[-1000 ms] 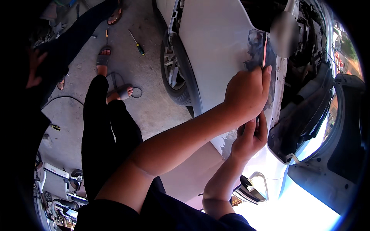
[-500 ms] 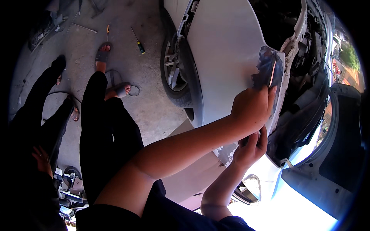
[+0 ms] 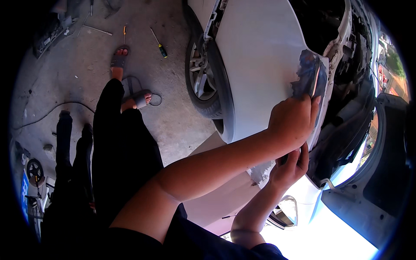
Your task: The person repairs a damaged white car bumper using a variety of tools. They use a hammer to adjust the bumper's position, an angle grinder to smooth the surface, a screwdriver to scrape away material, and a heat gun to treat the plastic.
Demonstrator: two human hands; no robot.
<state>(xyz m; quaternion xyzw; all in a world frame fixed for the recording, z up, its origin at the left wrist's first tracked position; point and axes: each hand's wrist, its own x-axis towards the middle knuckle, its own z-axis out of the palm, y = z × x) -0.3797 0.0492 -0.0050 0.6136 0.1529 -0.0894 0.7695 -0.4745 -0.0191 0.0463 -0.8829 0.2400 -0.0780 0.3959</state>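
Looking down from my head: my left hand point(image 3: 292, 123) is closed around a dark, worn sanding sheet point(image 3: 308, 78), pressed flat against the rear edge of the white car fender point(image 3: 260, 65), near the open door gap. Around the sheet the paint looks scuffed grey, so I judge this edge partly rubbed down, while the broad panel toward the wheel point(image 3: 201, 73) remains glossy and untouched. My left forearm stretches up across my body. My right hand point(image 3: 288, 167) sits just below, fingers curled against the panel; I cannot tell whether it grips anything. A screwdriver point(image 3: 158, 44) lies on the concrete floor point(image 3: 86, 73).
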